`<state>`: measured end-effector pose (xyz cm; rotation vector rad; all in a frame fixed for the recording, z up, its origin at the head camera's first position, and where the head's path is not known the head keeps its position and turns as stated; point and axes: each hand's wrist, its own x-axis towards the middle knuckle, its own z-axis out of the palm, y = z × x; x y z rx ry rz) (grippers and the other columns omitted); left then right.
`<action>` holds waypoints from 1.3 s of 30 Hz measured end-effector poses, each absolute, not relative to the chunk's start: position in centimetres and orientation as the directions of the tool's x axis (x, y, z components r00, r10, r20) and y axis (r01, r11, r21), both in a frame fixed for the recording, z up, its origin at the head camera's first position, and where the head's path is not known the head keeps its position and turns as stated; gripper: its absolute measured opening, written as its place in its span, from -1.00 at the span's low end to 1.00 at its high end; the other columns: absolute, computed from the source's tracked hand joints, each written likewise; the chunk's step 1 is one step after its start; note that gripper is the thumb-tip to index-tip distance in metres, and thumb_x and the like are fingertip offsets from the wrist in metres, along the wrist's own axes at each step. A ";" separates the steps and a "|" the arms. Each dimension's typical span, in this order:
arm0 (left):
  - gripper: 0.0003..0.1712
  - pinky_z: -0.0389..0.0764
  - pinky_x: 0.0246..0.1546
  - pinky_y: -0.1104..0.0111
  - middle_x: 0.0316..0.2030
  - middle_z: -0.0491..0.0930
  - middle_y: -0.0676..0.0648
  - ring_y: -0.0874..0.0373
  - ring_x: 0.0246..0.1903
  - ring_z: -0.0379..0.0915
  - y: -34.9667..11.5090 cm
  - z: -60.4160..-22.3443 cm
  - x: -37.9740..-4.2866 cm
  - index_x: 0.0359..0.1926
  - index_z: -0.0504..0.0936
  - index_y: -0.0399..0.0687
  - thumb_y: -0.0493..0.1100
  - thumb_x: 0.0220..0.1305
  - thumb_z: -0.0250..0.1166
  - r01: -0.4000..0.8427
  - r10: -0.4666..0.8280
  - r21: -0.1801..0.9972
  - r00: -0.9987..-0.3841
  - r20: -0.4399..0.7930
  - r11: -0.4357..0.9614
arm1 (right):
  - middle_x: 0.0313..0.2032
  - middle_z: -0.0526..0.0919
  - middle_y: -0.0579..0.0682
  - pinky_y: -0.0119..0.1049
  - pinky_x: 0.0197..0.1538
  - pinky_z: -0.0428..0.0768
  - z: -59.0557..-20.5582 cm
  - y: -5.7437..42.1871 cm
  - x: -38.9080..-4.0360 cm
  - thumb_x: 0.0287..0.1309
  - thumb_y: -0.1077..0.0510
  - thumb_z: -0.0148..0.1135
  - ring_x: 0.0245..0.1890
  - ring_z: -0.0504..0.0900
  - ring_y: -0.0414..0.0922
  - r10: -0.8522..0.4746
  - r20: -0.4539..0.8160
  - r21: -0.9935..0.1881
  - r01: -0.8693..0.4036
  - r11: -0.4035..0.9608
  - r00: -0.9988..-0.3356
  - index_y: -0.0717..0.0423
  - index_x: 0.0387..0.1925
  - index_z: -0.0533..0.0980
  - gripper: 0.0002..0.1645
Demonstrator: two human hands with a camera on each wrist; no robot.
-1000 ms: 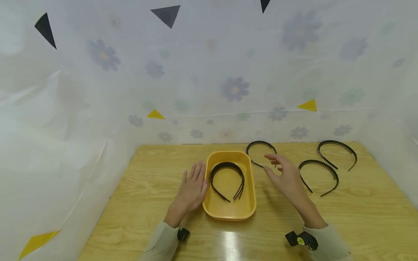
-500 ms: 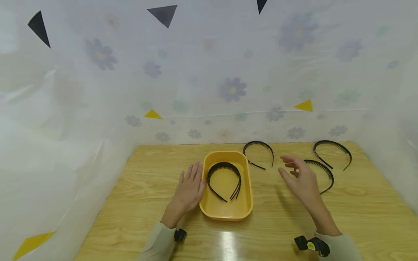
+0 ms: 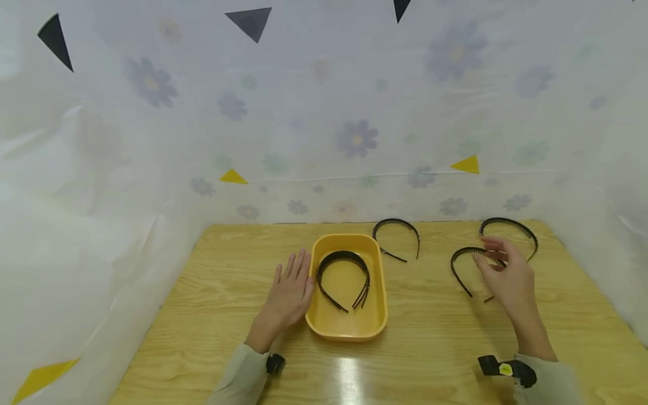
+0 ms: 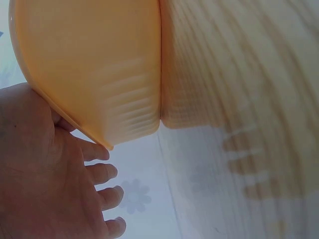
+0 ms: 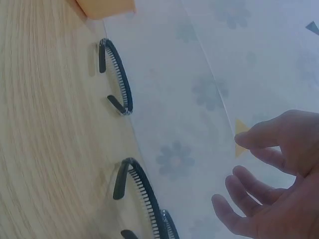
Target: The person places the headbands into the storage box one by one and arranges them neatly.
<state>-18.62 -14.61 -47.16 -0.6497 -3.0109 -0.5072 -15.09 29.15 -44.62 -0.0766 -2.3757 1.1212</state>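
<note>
My left hand rests with straight fingers against the left side of a yellow plastic tub; the left wrist view shows the thumb side at the tub's rim. Inside the tub lie black toothed headbands, stacked together. My right hand hovers over the right part of the table, fingers loosely bent and holding nothing. Below it lies a black headband, partly hidden by the hand. Behind that is another headband, also partly covered. A third headband lies right of the tub, near the back edge.
The wooden table backs onto a pale curtain printed with flowers. Black and yellow triangles mark the curtain. Small cameras are strapped to both wrists.
My right hand has moved right, from near the headband beside the tub to above the headbands at the right. The left hand has stayed at the tub. The view has shifted slightly.
</note>
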 end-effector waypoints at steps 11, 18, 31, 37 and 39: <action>-0.32 -0.14 0.50 -0.20 0.62 -0.11 -0.22 -0.19 0.59 -0.24 -14.7 -47.4 -18.8 0.63 -0.05 -0.24 -0.03 0.68 -0.21 0.411 0.401 0.303 -0.911 0.098 0.860 | 0.09 0.53 0.23 -0.69 -0.33 0.39 -46.9 33.7 -14.9 0.39 0.13 0.28 -0.17 0.39 -0.47 0.369 0.319 -0.759 -0.001 0.652 -0.873 0.28 0.29 0.47 -0.47; -0.31 -0.15 0.51 -0.19 0.62 -0.13 -0.21 -0.21 0.58 -0.22 -14.5 -47.3 -18.9 0.64 -0.09 -0.21 -0.02 0.68 -0.22 0.418 0.407 0.303 -0.908 0.103 0.856 | 0.14 0.49 0.42 -0.61 -0.39 0.38 -48.3 35.3 -14.8 0.42 0.07 0.23 -0.05 0.55 0.18 0.365 0.208 -0.755 0.088 0.650 -0.907 0.32 0.33 0.39 -0.40; -0.32 -0.17 0.51 -0.19 0.62 -0.12 -0.21 -0.18 0.59 -0.26 -14.6 -47.3 -18.9 0.63 -0.05 -0.23 -0.04 0.68 -0.20 0.420 0.404 0.318 -0.907 0.117 0.850 | 0.10 0.52 0.48 -0.44 -0.38 0.47 -50.0 36.1 -15.1 0.42 0.14 0.22 0.01 0.56 0.34 0.350 0.115 -0.718 0.166 0.676 -0.930 0.35 0.26 0.45 -0.50; -0.31 -0.18 0.51 -0.19 0.62 -0.16 -0.20 -0.19 0.59 -0.27 -14.7 -47.4 -18.9 0.64 -0.10 -0.22 -0.05 0.68 -0.21 0.414 0.404 0.330 -0.909 0.103 0.848 | 0.02 0.61 0.44 -0.17 -0.27 0.50 -50.1 36.2 -15.1 0.32 0.19 0.26 -0.11 0.62 0.22 0.335 0.123 -0.675 0.169 0.719 -0.934 0.37 0.17 0.55 -0.54; -0.31 -0.18 0.50 -0.20 0.62 -0.14 -0.22 -0.20 0.59 -0.26 -14.8 -47.5 -18.8 0.63 -0.09 -0.24 -0.05 0.68 -0.21 0.414 0.404 0.328 -0.909 0.104 0.849 | -0.04 0.65 0.42 -0.20 -0.29 0.51 -50.2 36.2 -15.1 0.29 0.20 0.27 -0.15 0.63 0.20 0.334 0.126 -0.667 0.170 0.725 -0.934 0.39 0.14 0.58 -0.55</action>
